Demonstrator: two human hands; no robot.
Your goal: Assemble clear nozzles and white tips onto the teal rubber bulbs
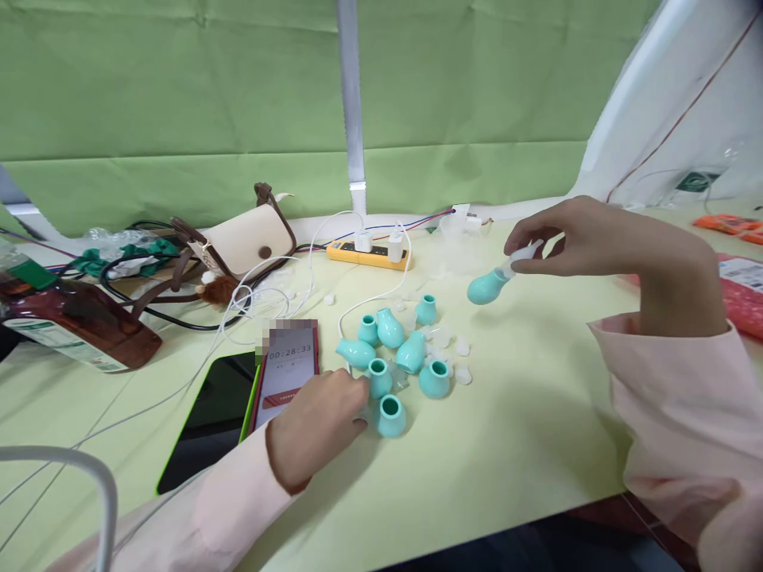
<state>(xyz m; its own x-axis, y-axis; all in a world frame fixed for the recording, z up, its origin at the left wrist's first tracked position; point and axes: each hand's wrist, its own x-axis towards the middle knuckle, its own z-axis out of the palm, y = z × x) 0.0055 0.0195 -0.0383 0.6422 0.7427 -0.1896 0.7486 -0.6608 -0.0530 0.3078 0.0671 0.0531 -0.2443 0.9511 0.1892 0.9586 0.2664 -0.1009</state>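
My right hand is raised above the table's right side, closed on the white nozzle of a teal squeeze bulb. The bulb hangs tilted down to the left, clear of the tabletop. Low over the table, my left hand has its fingers curled together beside the pile; whatever they pinch is mostly hidden. Just right of those fingers an open-necked teal bulb stands upright. Several more teal bulbs stand or lie behind it. Among them are scattered small translucent white nozzles.
A phone showing a timer and a dark tablet lie at left. Behind are a cream handbag, a yellow power strip and loose white cables. A reddish-brown bottle is far left; red packages are far right.
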